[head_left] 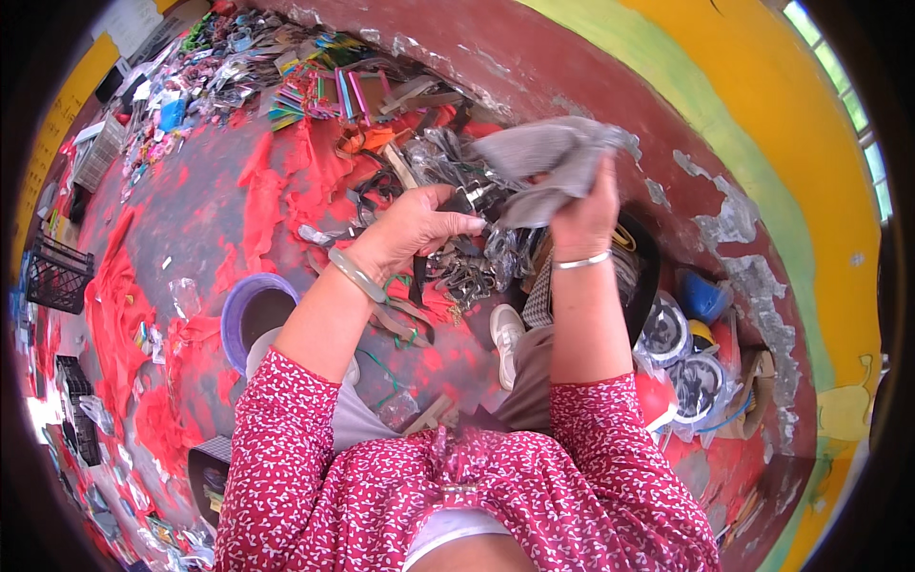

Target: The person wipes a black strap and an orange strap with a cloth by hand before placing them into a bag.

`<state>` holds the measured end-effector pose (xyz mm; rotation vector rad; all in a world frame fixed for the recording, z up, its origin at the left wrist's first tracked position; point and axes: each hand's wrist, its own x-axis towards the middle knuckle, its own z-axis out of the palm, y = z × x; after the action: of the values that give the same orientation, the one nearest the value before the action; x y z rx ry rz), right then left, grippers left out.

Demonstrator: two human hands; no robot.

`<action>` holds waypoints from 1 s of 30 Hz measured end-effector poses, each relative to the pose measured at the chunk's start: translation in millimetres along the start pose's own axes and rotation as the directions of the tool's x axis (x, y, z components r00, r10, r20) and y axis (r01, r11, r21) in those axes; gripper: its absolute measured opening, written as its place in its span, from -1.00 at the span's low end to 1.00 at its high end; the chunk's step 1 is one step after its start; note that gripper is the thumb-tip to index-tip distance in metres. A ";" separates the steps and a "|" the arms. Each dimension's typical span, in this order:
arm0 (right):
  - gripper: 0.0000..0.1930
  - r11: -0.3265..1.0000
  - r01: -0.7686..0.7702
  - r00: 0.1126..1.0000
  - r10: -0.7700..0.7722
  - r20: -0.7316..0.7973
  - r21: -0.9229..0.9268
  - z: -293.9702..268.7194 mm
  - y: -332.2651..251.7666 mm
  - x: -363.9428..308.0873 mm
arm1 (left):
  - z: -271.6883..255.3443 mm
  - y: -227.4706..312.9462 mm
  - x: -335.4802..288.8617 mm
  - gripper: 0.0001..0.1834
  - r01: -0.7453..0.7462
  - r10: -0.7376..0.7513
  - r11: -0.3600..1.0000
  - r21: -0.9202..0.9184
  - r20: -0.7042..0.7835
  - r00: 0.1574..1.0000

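My right hand (583, 214) is raised and grips a crumpled grey piece of cloth (551, 160) near its lower edge. My left hand (417, 227) is beside it, fingers curled, pinching a small dark metal part (467, 202) at the cloth's left end. Both wrists wear bangles. Below the hands lies a heap of dark metal buckles and clear plastic bags (467, 267) on the floor. My sleeves are red with a small white print.
Red cloth scraps (286, 181) lie over the grey floor. A purple bucket (250, 315) stands at the left, black crates (57, 276) further left. Colourful strap bundles (334, 91) are piled at the top. Bagged round items (681, 357) sit at the right by a peeling wall (724, 229).
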<state>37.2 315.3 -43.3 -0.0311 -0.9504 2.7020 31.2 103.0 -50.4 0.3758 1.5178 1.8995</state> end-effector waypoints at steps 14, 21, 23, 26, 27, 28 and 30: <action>-0.57 0.690 0.143 0.918 0.176 0.357 -0.709 15.3 2.8 -38.0 | -8.6 -8.3 -2.7 -0.83 -0.242 0.290 0.929 -0.280 0.144 0.946; -0.68 0.868 0.008 0.936 0.168 0.309 -0.497 24.7 26.1 -43.1 | 2.7 4.4 -6.9 -0.79 -0.259 0.258 0.965 0.032 0.020 0.966; -0.76 0.864 0.114 0.910 0.108 0.401 -0.491 22.6 17.2 -41.9 | 5.9 6.3 -7.9 -0.78 -0.259 0.259 0.965 0.051 0.010 0.966; -0.73 0.425 0.603 0.708 0.105 0.699 -0.675 23.7 16.7 -34.6 | 5.8 3.3 -9.3 -0.75 -0.327 0.325 0.917 0.229 0.045 0.945; -0.66 0.436 0.569 0.737 0.105 0.667 -0.697 24.2 22.7 -34.8 | 5.9 1.8 -9.4 -0.73 -0.331 0.330 0.899 0.289 0.051 0.943; -0.66 0.471 0.521 0.755 0.136 0.642 -0.712 23.4 24.1 -34.9 | 5.9 0.6 -9.7 -0.72 -0.333 0.335 0.877 0.346 0.058 0.941; -0.66 0.532 0.419 0.782 0.201 0.590 -0.736 22.7 25.9 -35.1 | 7.2 5.9 -13.9 -0.69 -0.316 0.304 0.898 0.305 0.086 0.949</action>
<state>61.9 272.8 -44.0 0.7530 -2.2956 1.8027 43.8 98.7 -40.3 0.8376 1.8298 1.8660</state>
